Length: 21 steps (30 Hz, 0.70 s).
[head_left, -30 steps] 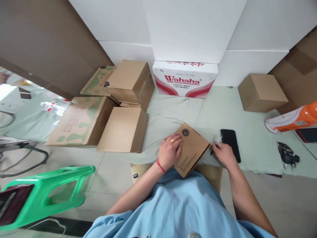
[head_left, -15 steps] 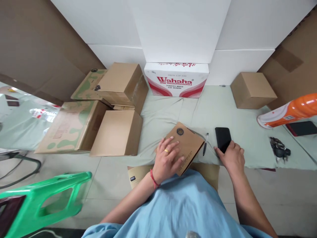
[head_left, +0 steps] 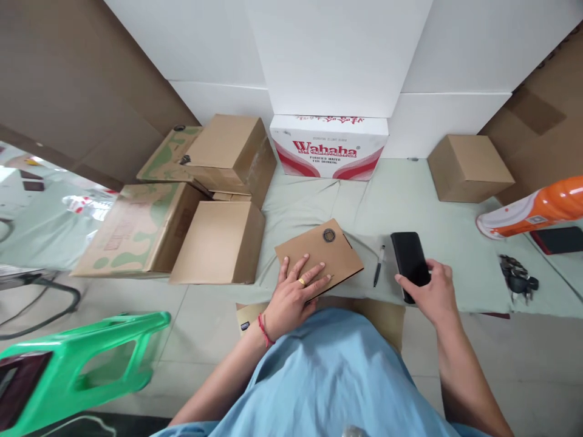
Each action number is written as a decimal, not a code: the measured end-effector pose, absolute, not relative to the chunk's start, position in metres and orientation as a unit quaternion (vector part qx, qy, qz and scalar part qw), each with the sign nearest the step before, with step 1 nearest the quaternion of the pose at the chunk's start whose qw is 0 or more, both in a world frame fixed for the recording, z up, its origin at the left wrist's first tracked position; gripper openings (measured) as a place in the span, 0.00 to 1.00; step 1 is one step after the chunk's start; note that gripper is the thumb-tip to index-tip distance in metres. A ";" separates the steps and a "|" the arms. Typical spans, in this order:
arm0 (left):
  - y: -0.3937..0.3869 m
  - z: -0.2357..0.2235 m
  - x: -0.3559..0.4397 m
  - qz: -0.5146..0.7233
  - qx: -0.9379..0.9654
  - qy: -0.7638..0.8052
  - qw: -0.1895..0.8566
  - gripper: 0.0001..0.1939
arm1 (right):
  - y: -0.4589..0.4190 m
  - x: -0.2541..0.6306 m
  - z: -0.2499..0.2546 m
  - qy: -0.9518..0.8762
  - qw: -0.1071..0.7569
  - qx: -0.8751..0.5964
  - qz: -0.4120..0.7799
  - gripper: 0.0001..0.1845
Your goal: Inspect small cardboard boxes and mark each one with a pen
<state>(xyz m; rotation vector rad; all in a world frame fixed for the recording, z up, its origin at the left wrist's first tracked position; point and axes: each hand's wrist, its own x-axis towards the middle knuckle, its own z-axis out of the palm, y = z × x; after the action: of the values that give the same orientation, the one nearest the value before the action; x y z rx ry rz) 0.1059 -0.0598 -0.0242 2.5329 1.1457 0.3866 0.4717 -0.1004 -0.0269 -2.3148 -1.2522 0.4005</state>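
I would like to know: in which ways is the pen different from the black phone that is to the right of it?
The pen is slim, while the phone is wide and flat.
The pen has dark and pale parts; the phone looks black.
The right hand grips the phone, but no hand touches the pen.
Both are longer than they are wide.

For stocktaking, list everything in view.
Flat item: one, brown, centre
Pen: one, dark, beside it
Phone: one, black, right of pen
Keys: one bunch, dark, right
Bottle: one, orange-white, right
Slab: one, dark, by bottle
Cartons: at least five, brown, left and right
Wahaha box: one, white-red, back
Cloth: one, pale green, underneath
Panels: several, white, brown, surrounding
Stool: one, green, left
Clutter: uncounted, mixed, far left
Shirt: one, blue, bottom
Left hand: one, on flat item
Right hand: one, holding phone
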 end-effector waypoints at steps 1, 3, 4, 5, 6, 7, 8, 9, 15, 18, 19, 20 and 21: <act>-0.060 -0.026 0.106 0.137 0.892 0.401 0.160 0.32 | -0.100 0.457 -0.020 -0.488 0.267 -0.819 0.141 0.44; -0.062 -0.030 0.111 0.144 0.890 0.405 0.150 0.32 | -0.096 0.423 -0.008 -0.547 0.312 -0.766 0.130 0.41; -0.063 -0.031 0.114 0.149 0.889 0.408 0.145 0.31 | -0.092 0.404 -0.003 -0.572 0.329 -0.741 0.123 0.40; -0.064 -0.032 0.117 0.154 0.888 0.411 0.141 0.31 | -0.087 0.386 0.001 -0.593 0.343 -0.719 0.118 0.38; -0.065 -0.032 0.120 0.157 0.887 0.412 0.138 0.30 | -0.082 0.369 0.004 -0.609 0.356 -0.700 0.111 0.38; -0.065 -0.032 0.122 0.160 0.886 0.413 0.136 0.29 | -0.076 0.354 0.006 -0.618 0.365 -0.688 0.105 0.37; -0.066 -0.032 0.124 0.161 0.886 0.413 0.136 0.28 | -0.071 0.341 0.007 -0.622 0.371 -0.682 0.103 0.37; -0.066 -0.032 0.125 0.161 0.886 0.413 0.135 0.27 | -0.066 0.330 0.008 -0.624 0.375 -0.678 0.101 0.37; -0.066 -0.035 0.123 0.174 0.883 0.414 0.133 0.22 | -0.054 0.305 0.009 -0.625 0.375 -0.677 0.097 0.38; -0.066 -0.037 0.122 0.177 0.884 0.410 0.135 0.26 | -0.056 0.305 0.008 -0.636 0.372 -0.670 0.089 0.39; -0.066 -0.037 0.122 0.178 0.885 0.408 0.135 0.27 | -0.057 0.305 0.008 -0.639 0.373 -0.668 0.084 0.39; -0.066 -0.038 0.122 0.178 0.886 0.407 0.134 0.28 | -0.058 0.305 0.007 -0.640 0.374 -0.666 0.079 0.40; -0.065 -0.037 0.122 0.178 0.887 0.405 0.133 0.27 | -0.058 0.305 0.007 -0.640 0.375 -0.667 0.076 0.39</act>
<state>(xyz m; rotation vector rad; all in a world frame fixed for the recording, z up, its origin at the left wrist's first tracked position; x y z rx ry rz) 0.1224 -0.0655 -0.0374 2.5721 1.1760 0.5170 0.3053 -0.0583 0.0070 -1.7057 -1.6366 0.1943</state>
